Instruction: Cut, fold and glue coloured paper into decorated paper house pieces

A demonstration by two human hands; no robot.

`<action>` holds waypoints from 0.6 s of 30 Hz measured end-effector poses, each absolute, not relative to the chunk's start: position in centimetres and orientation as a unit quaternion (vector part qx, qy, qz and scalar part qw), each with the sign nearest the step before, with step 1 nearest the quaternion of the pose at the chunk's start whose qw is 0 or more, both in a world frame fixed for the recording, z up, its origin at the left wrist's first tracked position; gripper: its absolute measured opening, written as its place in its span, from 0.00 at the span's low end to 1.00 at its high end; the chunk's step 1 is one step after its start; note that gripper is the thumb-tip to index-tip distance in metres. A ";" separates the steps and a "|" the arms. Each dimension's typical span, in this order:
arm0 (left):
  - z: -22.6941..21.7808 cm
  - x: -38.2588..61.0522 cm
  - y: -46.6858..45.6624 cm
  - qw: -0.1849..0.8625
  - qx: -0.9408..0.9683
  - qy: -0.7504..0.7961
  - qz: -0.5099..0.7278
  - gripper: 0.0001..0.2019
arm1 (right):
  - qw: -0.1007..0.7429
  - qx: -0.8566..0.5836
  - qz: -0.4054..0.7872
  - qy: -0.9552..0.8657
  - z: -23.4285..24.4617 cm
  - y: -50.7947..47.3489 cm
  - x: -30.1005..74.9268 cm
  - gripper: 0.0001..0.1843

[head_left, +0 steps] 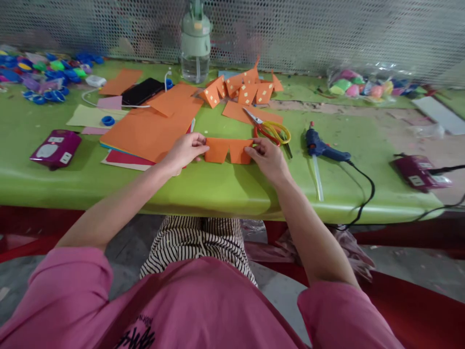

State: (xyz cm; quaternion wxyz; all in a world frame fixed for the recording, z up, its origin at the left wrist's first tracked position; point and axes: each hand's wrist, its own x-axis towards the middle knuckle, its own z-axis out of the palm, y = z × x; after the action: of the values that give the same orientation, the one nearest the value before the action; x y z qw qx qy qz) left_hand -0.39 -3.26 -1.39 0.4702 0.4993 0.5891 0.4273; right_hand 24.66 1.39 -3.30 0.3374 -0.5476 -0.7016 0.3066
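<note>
1. Pinched between thumb and fingers at both ends, the orange cut piece (218, 150) is held by the left hand (187, 151) at nine o'clock and by the right hand (269, 157) at three; both grips are closed on the paper.
2. The piece is held near the front edge of the green table (232, 189), split from its lower edge by a narrow gap. Whether the tabletop is touched by it cannot be told.
3. From the piece, paper sheets (152, 128) are stacked at ten o'clock, with a black phone (143, 92) laid beyond them.
4. Just past twelve, dotted orange paper shapes (248, 93) are grouped; between eleven and twelve, a bottle (196, 48) is stood upright.
5. At two o'clock, scissors handles (278, 132) in red and yellow are seen near the right hand; at three, a blue glue gun (325, 148) is laid down, its cord trailed over the front edge.
6. Shiny and speckled with scraps, the surface is broken at two to three o'clock by a worn brownish patch (385, 128).
7. The far side is bounded by a perforated panel (308, 34).
8. Below, grey floor (123, 242) is seen toward seven to eight o'clock, and a red seat (417, 300) between four and five.
</note>
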 end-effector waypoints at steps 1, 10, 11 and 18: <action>-1.5 -0.4 -3.2 0.470 0.499 0.589 0.427 0.04 | 0.335 -0.545 0.288 -0.713 -3.2 1.3 24.7 0.18; -0.4 0.6 -3.5 0.438 0.585 0.514 0.450 0.05 | 0.328 -0.403 -0.011 -0.854 2.2 -2.0 21.5 0.12; -0.1 0.9 -3.7 0.432 0.591 0.510 0.452 0.05 | 0.320 -0.392 -0.011 -0.862 2.7 -2.2 21.0 0.11; 1.0 1.7 -5.0 0.336 0.652 0.509 0.451 0.05 | 0.314 -0.371 0.007 -0.874 4.4 -2.6 20.2 0.09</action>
State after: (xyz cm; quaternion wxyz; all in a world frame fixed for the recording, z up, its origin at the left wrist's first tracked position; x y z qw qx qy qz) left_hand 1.71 -5.00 1.02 0.3357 0.6518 0.5092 0.4507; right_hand 20.17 -2.63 4.39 0.3139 -0.3714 -0.8738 0.0066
